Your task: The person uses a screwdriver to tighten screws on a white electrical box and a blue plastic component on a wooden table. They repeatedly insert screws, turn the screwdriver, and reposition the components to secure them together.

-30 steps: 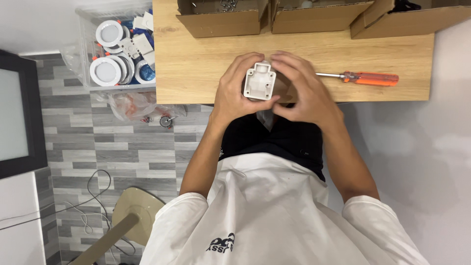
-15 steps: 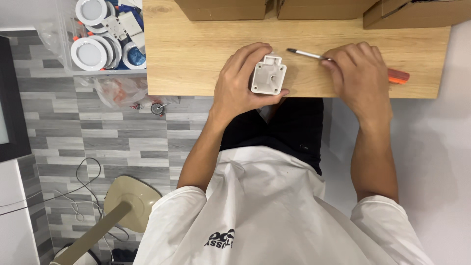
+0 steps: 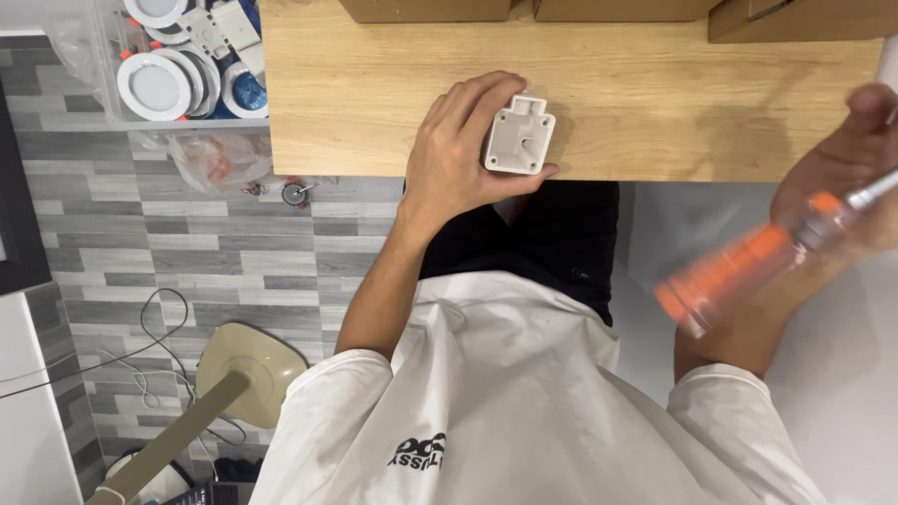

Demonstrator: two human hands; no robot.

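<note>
One white box (image 3: 519, 136), one orange screwdriver (image 3: 748, 266), two hands (image 3: 458, 150).

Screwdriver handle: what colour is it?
Orange, blurred, in the right hand; screwdriver handle shows in the head view.

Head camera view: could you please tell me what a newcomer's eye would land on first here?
Probably the orange-handled screwdriver, blurred, held off the table's right edge in the right hand. Next, the left hand gripping a small white square plastic part at the near edge of the wooden table. At upper left, a clear bin holds round white fittings.
</note>
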